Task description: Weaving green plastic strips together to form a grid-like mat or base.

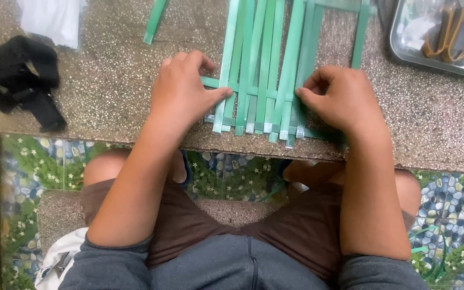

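At the near edge of the stone table (108,102), the left hand (181,88) pinches a crosswise strip with thumb and forefinger, and the right hand (339,96) curls narrow fingers onto the mat's right edge. The green strips (259,75) look light, thin, springy and slick, best pinched near the woven crossings. Farther off, scissors (447,35) lie in a metal tray (404,53).

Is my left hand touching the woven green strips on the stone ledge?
Touching. The head view shows the left hand with its fingertips pressed onto the green strips at their left edge, no gap visible.
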